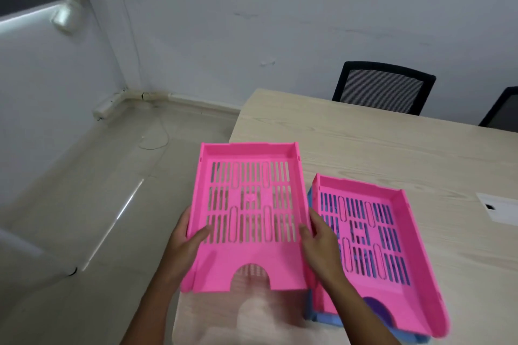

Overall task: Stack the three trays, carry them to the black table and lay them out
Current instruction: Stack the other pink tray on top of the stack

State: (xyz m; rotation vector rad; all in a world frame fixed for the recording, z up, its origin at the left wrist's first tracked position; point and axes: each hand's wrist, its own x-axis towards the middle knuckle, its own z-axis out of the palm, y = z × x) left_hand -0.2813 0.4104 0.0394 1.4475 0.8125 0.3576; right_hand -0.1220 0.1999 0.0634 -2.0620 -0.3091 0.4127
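Note:
I hold a pink slotted tray (246,263) just above the left end of the pale wooden table (392,143). My left hand (187,235) grips its left wall, thumb inside. My right hand (319,244) grips its right wall. To the right, a second pink tray (403,238) rests nested on a blue tray (322,319), of which only the left and front edges show. The held tray is beside that stack, not over it.
Two black mesh chairs (384,87) stand behind the table's far edge. A white cable hatch (496,204) is set in the tabletop at right. Beige floor (84,204) lies to the left, with a loose cable near the wall corner.

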